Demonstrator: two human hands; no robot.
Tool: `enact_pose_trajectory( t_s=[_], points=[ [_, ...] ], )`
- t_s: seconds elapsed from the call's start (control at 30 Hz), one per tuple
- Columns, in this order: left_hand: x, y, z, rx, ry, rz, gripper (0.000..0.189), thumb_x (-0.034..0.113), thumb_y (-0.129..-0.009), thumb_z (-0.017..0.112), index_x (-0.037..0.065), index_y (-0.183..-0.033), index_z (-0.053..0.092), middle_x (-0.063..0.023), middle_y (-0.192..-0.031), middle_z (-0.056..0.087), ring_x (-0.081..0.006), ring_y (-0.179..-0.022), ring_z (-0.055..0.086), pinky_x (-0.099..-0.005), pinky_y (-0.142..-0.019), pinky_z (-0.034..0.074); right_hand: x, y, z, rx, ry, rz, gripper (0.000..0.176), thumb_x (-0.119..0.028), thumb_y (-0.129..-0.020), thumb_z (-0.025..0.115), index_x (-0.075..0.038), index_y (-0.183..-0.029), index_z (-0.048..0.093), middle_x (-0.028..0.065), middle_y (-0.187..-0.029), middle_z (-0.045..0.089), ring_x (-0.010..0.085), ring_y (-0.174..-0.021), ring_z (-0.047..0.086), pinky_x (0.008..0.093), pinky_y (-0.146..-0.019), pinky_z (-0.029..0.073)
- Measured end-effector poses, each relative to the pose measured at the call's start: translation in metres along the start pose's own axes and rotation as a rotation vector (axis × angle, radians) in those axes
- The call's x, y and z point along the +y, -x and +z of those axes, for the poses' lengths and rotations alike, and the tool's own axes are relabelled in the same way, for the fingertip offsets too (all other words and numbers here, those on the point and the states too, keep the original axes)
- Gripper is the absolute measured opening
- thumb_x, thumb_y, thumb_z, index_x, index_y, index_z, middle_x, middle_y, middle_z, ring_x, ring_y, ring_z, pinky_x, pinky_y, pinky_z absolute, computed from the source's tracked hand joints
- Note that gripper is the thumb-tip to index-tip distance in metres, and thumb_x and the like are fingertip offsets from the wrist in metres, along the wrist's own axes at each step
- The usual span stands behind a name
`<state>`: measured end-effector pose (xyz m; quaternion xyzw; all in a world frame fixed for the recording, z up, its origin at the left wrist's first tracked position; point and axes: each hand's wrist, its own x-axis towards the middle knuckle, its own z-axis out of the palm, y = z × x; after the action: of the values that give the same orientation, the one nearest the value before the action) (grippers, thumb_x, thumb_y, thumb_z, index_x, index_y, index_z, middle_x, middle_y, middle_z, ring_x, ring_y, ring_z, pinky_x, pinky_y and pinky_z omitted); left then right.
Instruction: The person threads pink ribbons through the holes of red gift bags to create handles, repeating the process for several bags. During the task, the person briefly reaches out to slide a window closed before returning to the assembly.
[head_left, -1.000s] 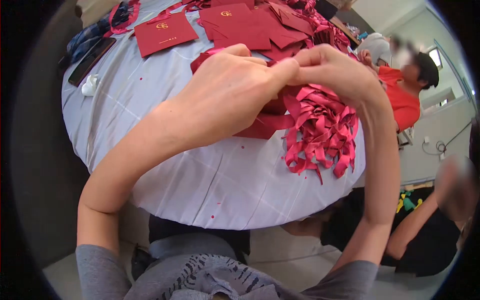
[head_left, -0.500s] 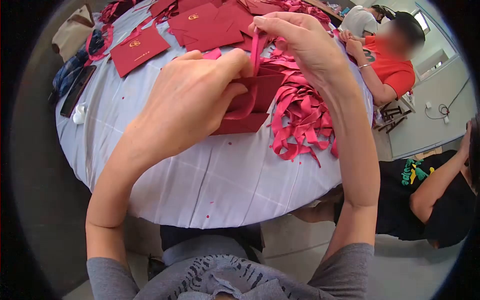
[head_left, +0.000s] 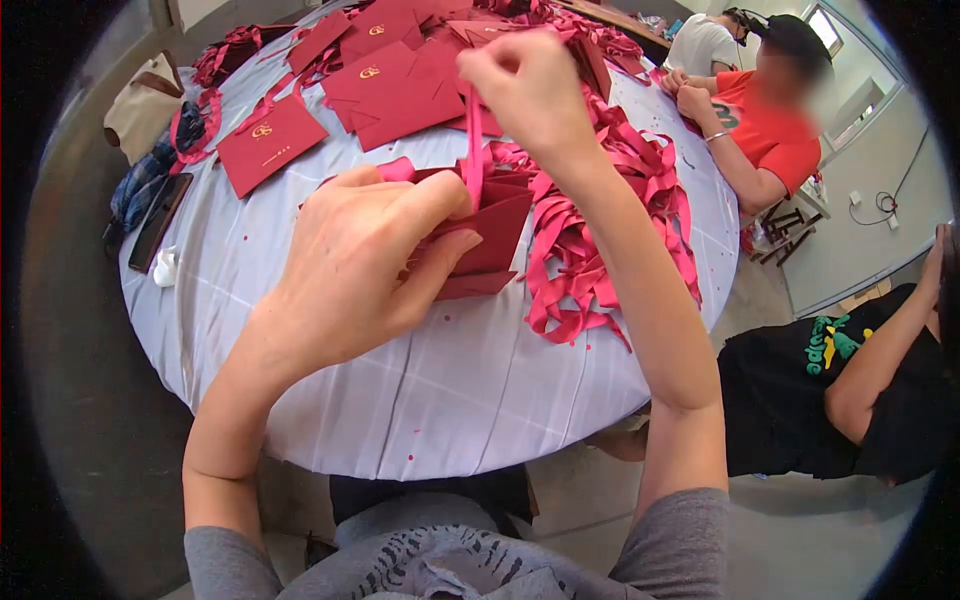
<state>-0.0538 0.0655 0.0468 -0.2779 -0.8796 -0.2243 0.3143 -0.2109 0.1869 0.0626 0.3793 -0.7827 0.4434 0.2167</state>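
Observation:
My left hand (head_left: 360,260) is closed on the near side of a small dark-red paper bag (head_left: 495,235) and covers much of it. Up and to the right, my right hand (head_left: 535,95), slightly blurred, pinches the upper end of a pink-red ribbon (head_left: 474,150). That ribbon runs taut and nearly upright from the bag down by my left fingertips. A short loop of ribbon (head_left: 397,169) shows beyond my left knuckles. Right of the bag, under my right forearm, lies a heap of loose pink-red ribbons (head_left: 575,240).
Flat red bags with gold print (head_left: 375,95) pile up across the white-covered round table (head_left: 340,420). One printed bag (head_left: 270,145) lies apart at left, near a phone (head_left: 160,222) and a white earbud case (head_left: 166,267). People sit at the right, one in a red shirt (head_left: 765,130).
My right hand has moved left, drawing the ribbon upright above the bag. The bag and my left hand sit slightly lower and further left in view, which has also shifted a little.

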Motion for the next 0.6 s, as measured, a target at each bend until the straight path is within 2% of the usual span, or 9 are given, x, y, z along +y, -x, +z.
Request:
enact_pose_trajectory(
  t_s=[0.03,0.1,0.13,0.23,0.33,0.37,0.43,0.47,0.6],
  points=[
    [0.001,0.000,0.000,0.001,0.008,0.000,0.014,0.006,-0.071,0.068,0.004,-0.078,0.056,-0.0092,-0.063,0.055,-0.0250,-0.055,0.053,-0.0336,-0.058,0.038,0.002,0.003,-0.002,-0.143,-0.085,0.129,0.036,-0.029,-0.076,0.063,0.005,-0.064,0.062,0.0228,-0.072,0.062,0.0302,-0.071,0.062,0.0395,-0.070,0.047],
    [0.003,0.001,0.002,0.030,0.006,-0.022,0.013,0.005,-0.071,0.068,0.005,-0.076,0.056,-0.0083,-0.060,0.054,-0.0245,-0.053,0.052,-0.0332,-0.056,0.037,0.009,0.010,-0.009,-0.151,0.046,0.161,0.052,-0.044,-0.082,0.056,0.004,-0.064,0.064,0.0214,-0.063,0.060,0.0294,-0.069,0.063,0.0391,-0.070,0.046],
    [0.002,0.001,0.003,0.057,-0.001,-0.015,0.013,0.007,-0.072,0.068,0.006,-0.076,0.056,-0.0077,-0.058,0.053,-0.0242,-0.052,0.052,-0.0328,-0.056,0.036,0.021,0.011,-0.013,-0.259,0.041,0.226,0.066,-0.055,-0.086,0.045,0.003,-0.061,0.064,0.0175,-0.059,0.060,0.0278,-0.068,0.062,0.0362,-0.069,0.047],
    [0.001,0.001,0.001,0.029,0.004,-0.027,0.013,0.008,-0.071,0.068,0.006,-0.075,0.055,-0.0075,-0.058,0.053,-0.0236,-0.052,0.053,-0.0330,-0.056,0.036,-0.006,0.028,-0.044,-0.500,-0.059,0.515,0.074,-0.060,-0.088,0.037,0.003,-0.057,0.062,0.0133,-0.056,0.059,0.0220,-0.065,0.061,0.0319,-0.066,0.046],
    [-0.002,0.000,0.005,0.083,-0.005,-0.008,0.014,0.009,-0.071,0.069,0.007,-0.074,0.055,-0.0064,-0.057,0.054,-0.0226,-0.052,0.054,-0.0332,-0.055,0.036,-0.001,0.049,-0.042,-0.592,-0.196,0.352,0.075,-0.066,-0.086,0.038,0.003,-0.074,0.065,-0.0005,-0.060,0.054,0.0100,-0.060,0.049,0.0269,-0.058,0.042],
    [-0.002,0.000,0.005,0.092,0.002,-0.001,0.014,0.009,-0.071,0.069,0.007,-0.073,0.055,-0.0060,-0.057,0.054,-0.0224,-0.052,0.054,-0.0334,-0.054,0.036,0.000,0.048,-0.046,-0.698,-0.330,0.414,0.061,-0.055,-0.089,0.047,0.003,-0.085,0.065,-0.0060,-0.068,0.051,0.0054,-0.065,0.045,0.0241,-0.059,0.040],
    [-0.002,0.001,0.004,0.080,-0.007,-0.006,0.014,0.009,-0.070,0.069,0.008,-0.073,0.055,-0.0057,-0.057,0.053,-0.0224,-0.052,0.054,-0.0337,-0.054,0.036,-0.005,0.055,-0.038,-0.672,-0.664,0.304,0.040,-0.036,-0.092,0.054,0.002,-0.088,0.066,-0.0056,-0.074,0.056,0.0046,-0.070,0.047,0.0230,-0.063,0.041],
    [-0.002,0.000,0.004,0.067,-0.010,-0.009,0.015,0.010,-0.070,0.070,0.008,-0.073,0.055,-0.0055,-0.056,0.053,-0.0224,-0.051,0.053,-0.0340,-0.053,0.035,-0.016,0.055,-0.039,-0.656,-0.730,0.399,0.025,-0.022,-0.090,0.060,0.001,-0.092,0.067,-0.0020,-0.078,0.061,0.0051,-0.074,0.052,0.0214,-0.069,0.043],
    [0.001,-0.001,0.000,0.050,-0.020,-0.007,0.016,0.010,-0.069,0.070,0.008,-0.072,0.055,-0.0053,-0.056,0.053,-0.0225,-0.050,0.052,-0.0342,-0.052,0.035,-0.021,0.056,-0.032,-0.454,-0.886,0.479,0.017,-0.009,-0.085,0.062,0.002,-0.097,0.066,0.0070,-0.091,0.066,0.0102,-0.080,0.062,0.0221,-0.074,0.048]
  ],
)
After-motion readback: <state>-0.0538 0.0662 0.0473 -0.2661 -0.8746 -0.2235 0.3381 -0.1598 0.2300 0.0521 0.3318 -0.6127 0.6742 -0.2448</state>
